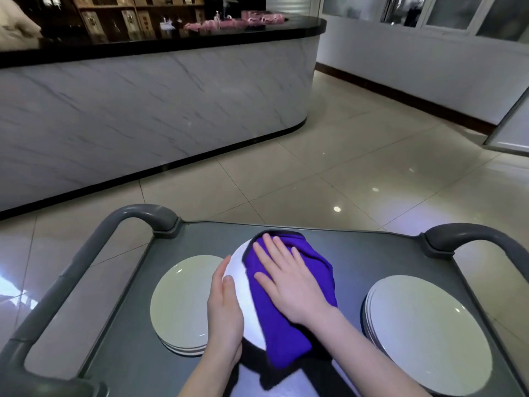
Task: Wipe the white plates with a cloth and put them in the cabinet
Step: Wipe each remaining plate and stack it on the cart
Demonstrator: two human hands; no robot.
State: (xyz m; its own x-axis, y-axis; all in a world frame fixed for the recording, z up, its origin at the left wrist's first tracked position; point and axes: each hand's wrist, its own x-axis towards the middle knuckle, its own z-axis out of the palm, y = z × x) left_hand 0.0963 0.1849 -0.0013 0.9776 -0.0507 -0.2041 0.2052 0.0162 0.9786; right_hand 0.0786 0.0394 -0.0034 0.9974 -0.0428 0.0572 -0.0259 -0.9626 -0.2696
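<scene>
Right hand [289, 282]: fingers straight, spread, pressing the purple cloth [315, 270] flat onto the white plate [237, 270]. Left hand [224, 310], just beside, grips the plate's rim. Plate looks stiff, glazed, probably slippery and breakable, so take it by the rim. Cloth is soft and light. Outward on the cart [357, 253]: left stack [180, 299], right stack [423, 328]. Plate underside and left fingertips hidden; no cabinet identifiable.

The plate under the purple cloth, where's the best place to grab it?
Probably by the bare left rim of the plate, coming in from the left, as the left hand does now with its thumb on top. The plate is thin and flat, so only the edge offers a pinch. The cloth, with the right hand flat on it, covers the middle and right side.
</scene>
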